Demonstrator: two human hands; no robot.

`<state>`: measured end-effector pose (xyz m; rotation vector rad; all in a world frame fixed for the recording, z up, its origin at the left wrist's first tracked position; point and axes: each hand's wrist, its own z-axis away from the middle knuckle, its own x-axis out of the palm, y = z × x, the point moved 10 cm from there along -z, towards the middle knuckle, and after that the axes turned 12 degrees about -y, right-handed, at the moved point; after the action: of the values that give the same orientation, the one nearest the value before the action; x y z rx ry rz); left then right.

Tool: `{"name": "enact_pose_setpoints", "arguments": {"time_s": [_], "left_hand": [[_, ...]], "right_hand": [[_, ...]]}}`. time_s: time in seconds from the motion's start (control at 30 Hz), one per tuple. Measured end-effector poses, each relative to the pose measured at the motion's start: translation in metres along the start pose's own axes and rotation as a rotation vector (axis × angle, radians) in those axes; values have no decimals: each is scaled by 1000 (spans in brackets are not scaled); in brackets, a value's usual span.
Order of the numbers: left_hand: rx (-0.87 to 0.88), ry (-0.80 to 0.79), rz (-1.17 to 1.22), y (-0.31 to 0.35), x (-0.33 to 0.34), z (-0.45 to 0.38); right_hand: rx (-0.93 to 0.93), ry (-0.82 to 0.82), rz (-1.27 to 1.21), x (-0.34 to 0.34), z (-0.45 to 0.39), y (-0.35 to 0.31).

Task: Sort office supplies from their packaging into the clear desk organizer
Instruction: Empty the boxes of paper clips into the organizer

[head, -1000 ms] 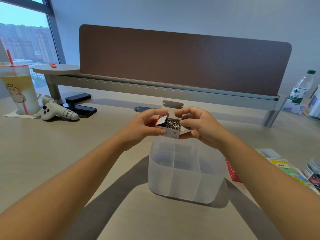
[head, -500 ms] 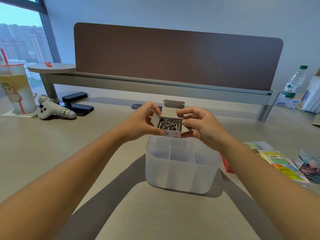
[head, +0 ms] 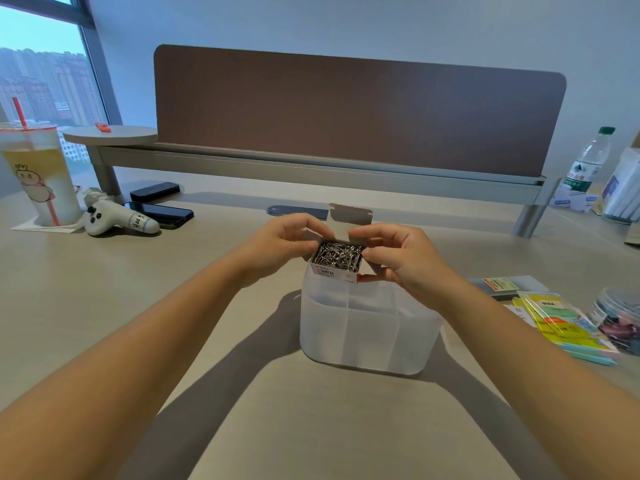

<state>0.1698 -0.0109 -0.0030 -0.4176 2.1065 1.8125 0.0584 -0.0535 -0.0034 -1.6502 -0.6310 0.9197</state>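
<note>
— Well, where does the paper clip box (head: pixel 336 263) sit?
— Above the clear desk organizer (head: pixel 363 336), lid up, left hand (head: pixel 277 245) and right hand (head: pixel 403 259) fingers pinched on its sides.
— Advice?
— Tip slowly over one compartment so clips don't scatter onto the tabletop (head: pixel 138 306).

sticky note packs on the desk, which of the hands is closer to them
Right. The right hand holds the paper clip box on the side toward the sticky note packs; the left hand is across the box, farther away.
</note>
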Motion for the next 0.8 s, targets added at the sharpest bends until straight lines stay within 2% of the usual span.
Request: {"name": "enact_pose_setpoints", "arguments": {"time_s": [0.27,0.8], "left_hand": [[45,33,89,-3,0,2],[132,82,190,-4,3,14]], "right_hand": [[-51,70,104,2,10,-9],[-176,51,230,11,15,-24]]}}
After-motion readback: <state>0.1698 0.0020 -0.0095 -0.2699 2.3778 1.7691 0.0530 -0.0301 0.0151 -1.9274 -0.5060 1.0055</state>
